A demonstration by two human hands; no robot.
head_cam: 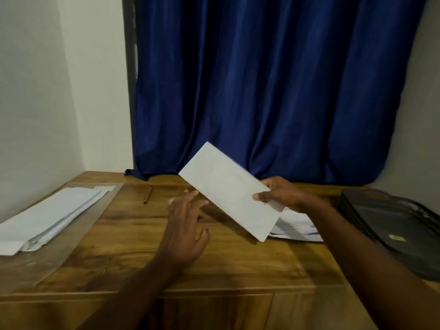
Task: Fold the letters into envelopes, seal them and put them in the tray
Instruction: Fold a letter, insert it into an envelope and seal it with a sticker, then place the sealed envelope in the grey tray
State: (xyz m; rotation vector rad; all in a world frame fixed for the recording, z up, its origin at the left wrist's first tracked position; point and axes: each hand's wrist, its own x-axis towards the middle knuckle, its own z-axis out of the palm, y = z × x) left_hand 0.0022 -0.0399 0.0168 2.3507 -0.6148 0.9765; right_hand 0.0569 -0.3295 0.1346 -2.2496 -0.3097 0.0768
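Right hand (281,194) pinches a white envelope (229,194) by its near-right edge, thumb on the face, fingers behind; the envelope is lifted clear of the wooden table (142,246) and slants up and away to the left of that hand. Left hand (185,225) hangs loose and spread, gripping nothing, fingertips just beside the envelope's lower edge but apart from it. Dark tray (392,225) lies to the right of the right hand, near, with nothing white showing in it. Printed sheets (295,227) lie under and just behind the held envelope; a stack of white envelopes (45,220) sits well to the left of the left hand on a clear plastic sheet (78,234); a pencil (147,194) lies beyond the left fingertips. Risks, as judged: a one-edge pinch lets the envelope droop or twist, so it could slip, or land half off the tray rim; an unsealed flap could catch. Flap side faces away, so sealed or not, filled or not, cannot be told. Motion blur softens the envelope; the tray looks like several stacked, possibly. Its right edge is cut off.
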